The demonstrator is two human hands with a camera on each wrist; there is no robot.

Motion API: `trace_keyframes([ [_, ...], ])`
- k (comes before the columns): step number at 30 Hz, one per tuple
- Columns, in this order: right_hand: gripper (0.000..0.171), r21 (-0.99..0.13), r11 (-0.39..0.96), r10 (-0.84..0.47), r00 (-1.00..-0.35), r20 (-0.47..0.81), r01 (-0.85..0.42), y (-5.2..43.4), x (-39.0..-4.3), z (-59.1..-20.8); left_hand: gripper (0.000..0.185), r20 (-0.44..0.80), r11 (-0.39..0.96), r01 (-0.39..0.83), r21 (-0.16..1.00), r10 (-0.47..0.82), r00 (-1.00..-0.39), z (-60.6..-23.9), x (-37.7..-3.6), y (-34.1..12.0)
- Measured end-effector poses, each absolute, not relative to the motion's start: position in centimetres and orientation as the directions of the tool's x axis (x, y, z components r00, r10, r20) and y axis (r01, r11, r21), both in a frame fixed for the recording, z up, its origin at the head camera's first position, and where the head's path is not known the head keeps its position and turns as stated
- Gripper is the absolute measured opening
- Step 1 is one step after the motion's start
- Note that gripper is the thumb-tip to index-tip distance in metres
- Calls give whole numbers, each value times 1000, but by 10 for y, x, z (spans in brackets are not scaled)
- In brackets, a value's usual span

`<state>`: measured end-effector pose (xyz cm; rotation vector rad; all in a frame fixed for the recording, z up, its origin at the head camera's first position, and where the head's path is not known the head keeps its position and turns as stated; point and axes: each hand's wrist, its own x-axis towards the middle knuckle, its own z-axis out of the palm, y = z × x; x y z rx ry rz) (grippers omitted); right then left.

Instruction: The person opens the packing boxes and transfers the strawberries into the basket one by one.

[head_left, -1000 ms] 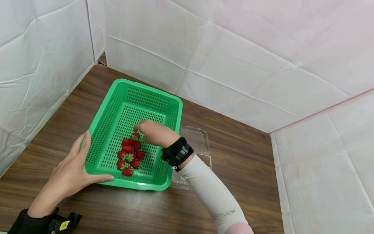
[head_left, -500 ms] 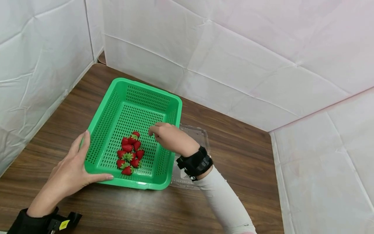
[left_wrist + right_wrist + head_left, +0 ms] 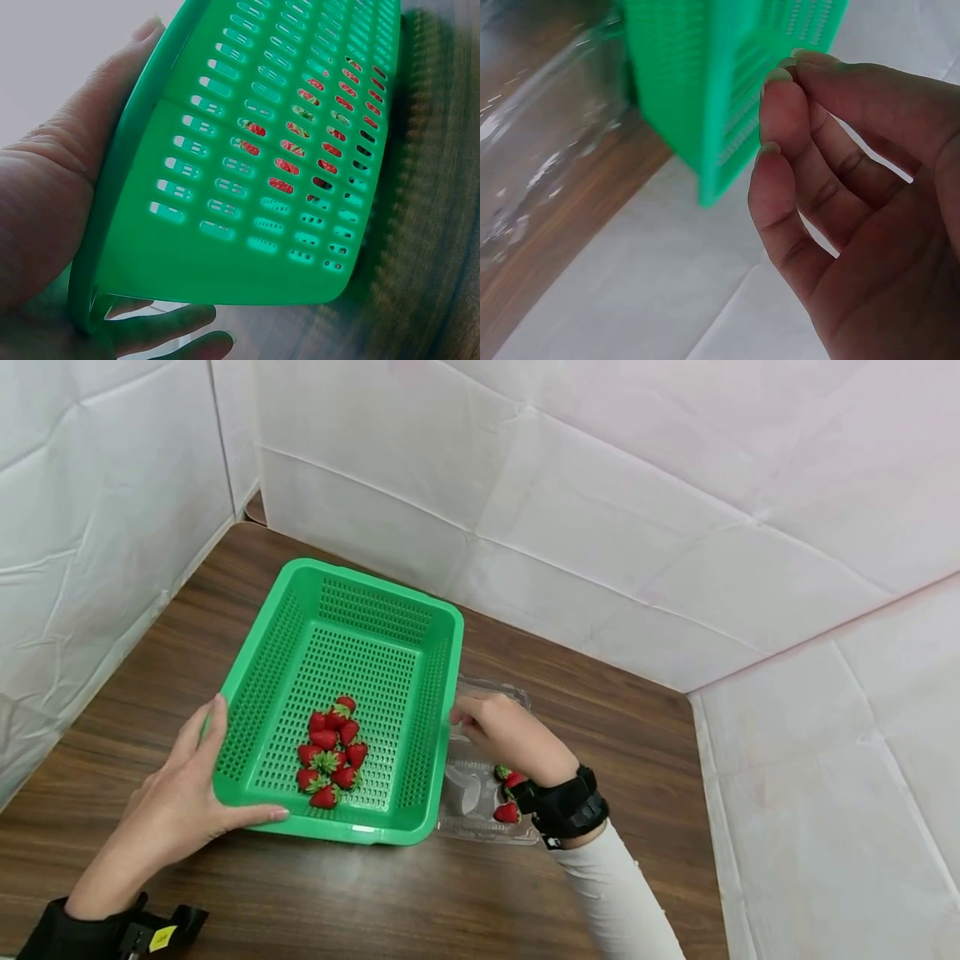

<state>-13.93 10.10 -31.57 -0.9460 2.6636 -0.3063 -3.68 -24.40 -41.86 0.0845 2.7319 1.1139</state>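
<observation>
My left hand [image 3: 183, 785] grips the near left corner of a green plastic basket [image 3: 427, 710], its thumb along the front rim and its fingers on the outer side. Inside the basket, several red strawberries [image 3: 324, 740] with green leaves lie clustered toward the near end. Over a clear plastic clamshell box [image 3: 468, 797], beside the basket's right edge, hovers my right hand [image 3: 517, 735]. Its fingers are loosely curled, and the right wrist view shows nothing held by the fingertips. A few strawberries [image 3: 507, 812] show in the box, partly hidden beneath the right hand and wrist.
Basket and box stand on a dark wood-grain table [image 3: 360, 893]. White sheeting [image 3: 585, 543] rises along the table's back, with more on the left and right sides. Brown tabletop extends to the right of the box.
My right hand has left the space above the strawberries and moved right, out over the clear box, uncovering strawberries there. My left hand stays on the basket corner.
</observation>
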Motion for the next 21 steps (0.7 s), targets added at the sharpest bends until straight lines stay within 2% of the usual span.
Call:
trace_keyframes([
  [11, 19, -216, 828, -560, -766, -315, -517, 146, -129, -334, 144, -160, 714, -31, 699, 114, -981, -420, -37, -244],
  [21, 20, -239, 849, -528, -741, -415, -472, 167, -123, -350, 144, -156, 713, -28, 700, 114, -981, -420, -37, -244],
])
